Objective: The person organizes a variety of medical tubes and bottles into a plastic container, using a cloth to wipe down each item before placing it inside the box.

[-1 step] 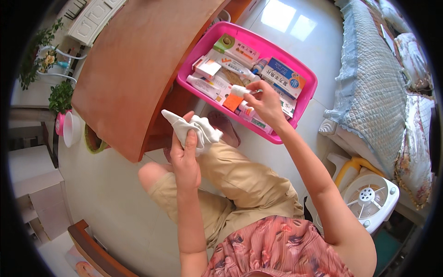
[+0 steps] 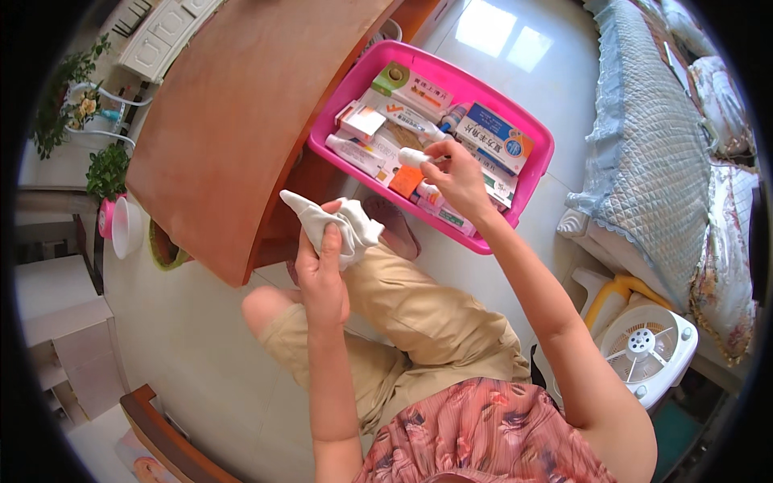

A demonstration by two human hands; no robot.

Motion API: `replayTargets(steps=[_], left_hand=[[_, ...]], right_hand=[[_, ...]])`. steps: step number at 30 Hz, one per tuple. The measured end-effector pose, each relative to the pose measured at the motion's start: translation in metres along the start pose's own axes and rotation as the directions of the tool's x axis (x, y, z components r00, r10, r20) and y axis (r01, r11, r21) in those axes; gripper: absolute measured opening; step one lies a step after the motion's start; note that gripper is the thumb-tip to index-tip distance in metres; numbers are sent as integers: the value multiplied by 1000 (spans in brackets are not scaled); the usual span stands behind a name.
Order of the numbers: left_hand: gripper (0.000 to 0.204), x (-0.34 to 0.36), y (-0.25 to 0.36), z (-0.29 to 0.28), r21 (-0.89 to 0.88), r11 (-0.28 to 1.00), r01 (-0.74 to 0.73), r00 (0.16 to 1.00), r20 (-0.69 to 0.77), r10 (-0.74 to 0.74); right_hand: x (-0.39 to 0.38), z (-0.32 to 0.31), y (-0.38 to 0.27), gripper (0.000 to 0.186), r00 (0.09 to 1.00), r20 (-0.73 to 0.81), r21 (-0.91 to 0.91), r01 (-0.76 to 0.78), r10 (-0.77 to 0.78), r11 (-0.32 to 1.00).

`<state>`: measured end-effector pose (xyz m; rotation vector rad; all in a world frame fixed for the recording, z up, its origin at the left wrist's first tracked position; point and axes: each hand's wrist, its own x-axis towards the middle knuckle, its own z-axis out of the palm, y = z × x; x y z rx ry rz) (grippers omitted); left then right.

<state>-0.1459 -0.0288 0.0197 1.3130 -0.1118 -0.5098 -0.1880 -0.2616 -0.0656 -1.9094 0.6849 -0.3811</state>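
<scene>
My left hand (image 2: 324, 274) is closed around a crumpled white cloth (image 2: 346, 231), with one pointed corner sticking out toward the upper left. Over the pink plastic bin (image 2: 541, 158), the fingers of my right hand (image 2: 459, 175) pinch a small white bottle (image 2: 412, 158). Just below that bottle lies an orange box (image 2: 406, 181) among the bin's contents. A white tube (image 2: 354, 154), a small white-and-orange box (image 2: 361, 121), a blue-and-white medicine box (image 2: 495, 137) and a green-and-white box (image 2: 411, 90) lie there too. My right fingers partly cover the bottle.
A brown wooden table (image 2: 233, 105) stands close to the bin's left side. To the right is a bed with a pale quilted cover (image 2: 644, 169), and a white fan (image 2: 644, 344) sits nearer. My bent knees in tan trousers (image 2: 427, 298) are below the bin.
My right hand and the small white bottle have shifted very slightly left. The left hand and cloth look almost the same.
</scene>
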Motion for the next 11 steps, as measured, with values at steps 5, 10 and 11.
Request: replayTargets(steps=[5,10,11], left_hand=[[32,37,-4,-7,17,996,87,988,-126,-84],[29,83,-14,-18,264,958,108,994,-34,-103],[29,89,-17,-17,263,960,97,995,-26,-94]], right_hand=[[7,10,0,21,1000,-5,70,19,-18,997],[-57,-57,-12,30,891,-367,-262,176,-267,949],[-54,-62,-14,30,886,-375,-264,182,-274,947]])
